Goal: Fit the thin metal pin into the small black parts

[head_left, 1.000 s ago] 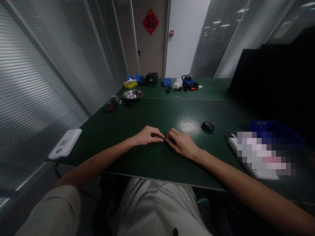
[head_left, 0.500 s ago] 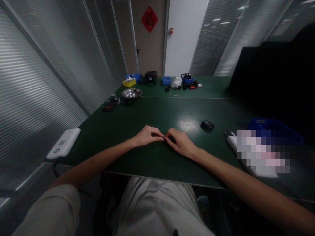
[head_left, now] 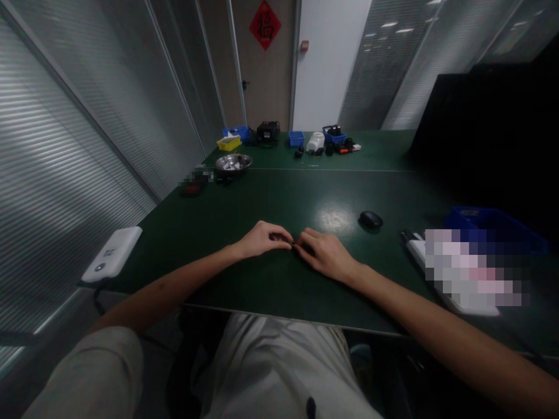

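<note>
Over the near middle of the green table (head_left: 262, 285), my left hand (head_left: 262, 239) and my right hand (head_left: 325, 253) meet fingertip to fingertip. Both are closed in a pinch, thumb against fingers. Between the tips shows a tiny dark thing (head_left: 293, 245), too small to name and mostly hidden by the fingers. A black computer mouse (head_left: 371, 219) lies on the table to the right of my right hand.
A white device (head_left: 112, 254) sits at the left edge. At right are a blue tray (head_left: 498, 215), a blurred-out white item (head_left: 437, 285) and a large dark shape (head_left: 489, 128). Farther back stand a metal bowl (head_left: 233, 164), a yellow bin (head_left: 229, 144) and a blue bin (head_left: 296, 138).
My fingertips have parted very slightly, and a dark speck now shows between them. Both hands otherwise stay in place. The camera view has shifted a little.
</note>
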Motion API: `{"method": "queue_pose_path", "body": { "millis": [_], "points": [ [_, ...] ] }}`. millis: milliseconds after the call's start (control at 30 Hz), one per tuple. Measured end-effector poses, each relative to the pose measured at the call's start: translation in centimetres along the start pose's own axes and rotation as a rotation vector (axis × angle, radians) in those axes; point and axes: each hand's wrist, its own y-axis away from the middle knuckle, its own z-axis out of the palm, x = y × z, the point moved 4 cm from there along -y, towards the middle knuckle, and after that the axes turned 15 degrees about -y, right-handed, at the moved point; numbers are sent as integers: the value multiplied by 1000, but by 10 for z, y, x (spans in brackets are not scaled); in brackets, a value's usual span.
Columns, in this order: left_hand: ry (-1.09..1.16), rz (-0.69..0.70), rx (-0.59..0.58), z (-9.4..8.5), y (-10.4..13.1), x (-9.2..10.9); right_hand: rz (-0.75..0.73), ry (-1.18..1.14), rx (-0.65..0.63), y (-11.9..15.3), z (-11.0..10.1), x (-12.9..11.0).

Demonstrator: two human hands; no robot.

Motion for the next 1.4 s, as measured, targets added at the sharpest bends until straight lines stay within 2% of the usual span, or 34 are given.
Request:
{"method": "queue_pose_path", "body": {
  "millis": [233, 367, 500, 800, 967, 1100, 1200, 1400],
  "points": [
    [67, -41, -39, -1, -1, 3, -12, -30, 13, -1, 1, -2],
    [126, -17, 0, -5, -2, 2, -6, -25, 6, 0, 0, -2],
    [30, -38, 56, -8, -5, -6, 1, -22, 1, -1, 0, -1],
    [-184, -18, 101, -5, -7, -13, 5, -32, 9, -1, 0, 0],
    [-198, -3, 114, -11, -3, -4, 9, -79, 43, 0, -2, 1],
    [-187, 118, 20, -12, 3, 13, 5, -164, 96, 1, -8, 4],
    [-253, 154, -33, -10, 5, 18, 13, -188, 130, 1, -12, 8],
    [-331, 133, 53, -8, 3, 13, 30, -190, 150, 1, -11, 13]
  ]
}}
